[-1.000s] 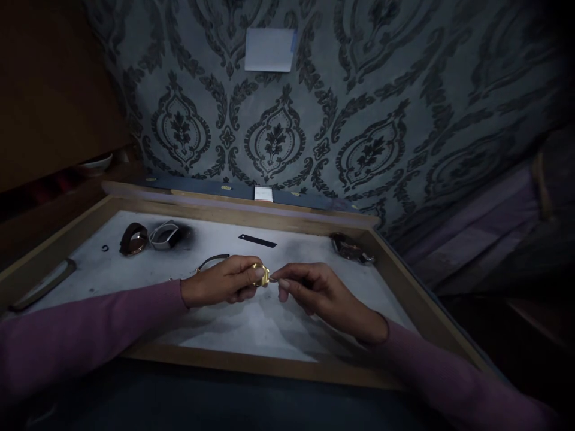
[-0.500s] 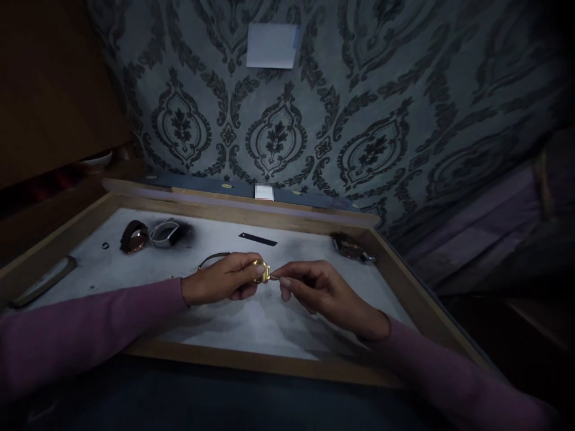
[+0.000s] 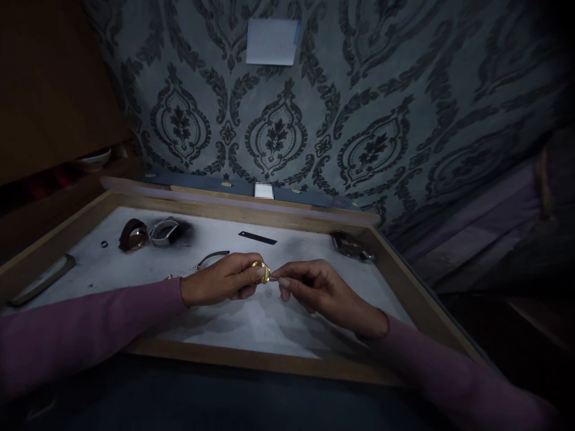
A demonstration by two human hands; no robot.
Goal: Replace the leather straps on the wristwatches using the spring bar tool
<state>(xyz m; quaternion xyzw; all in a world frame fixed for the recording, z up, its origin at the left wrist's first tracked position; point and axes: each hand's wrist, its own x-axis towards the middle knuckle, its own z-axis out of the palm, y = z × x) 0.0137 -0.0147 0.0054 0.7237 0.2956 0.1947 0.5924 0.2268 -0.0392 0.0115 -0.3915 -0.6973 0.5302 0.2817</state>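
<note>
My left hand (image 3: 227, 278) is closed around a gold watch case (image 3: 260, 272), thumb on top. The case's right edge points toward my right hand (image 3: 321, 293). That hand pinches a thin pin-like piece (image 3: 274, 278) between thumb and forefinger, its end at the edge of the watch case. What kind of piece it is, I cannot make out. Behind my left hand lies a dark thin watch strap (image 3: 213, 256), partly hidden by the hand. Both hands are over the white floor (image 3: 251, 335) of a shallow wooden tray.
Two watches, one brown (image 3: 133, 235) and one grey (image 3: 162, 231), lie at the back left beside a small black ring (image 3: 104, 244). A flat black strip (image 3: 257, 237) is at the back. Dark watches (image 3: 350, 245) lie at right. An olive strap (image 3: 42, 281) is by the tray's left wall.
My hands hold almost the same pose. The gold watch case has turned very slightly between my fingers, and the view has shifted a little.
</note>
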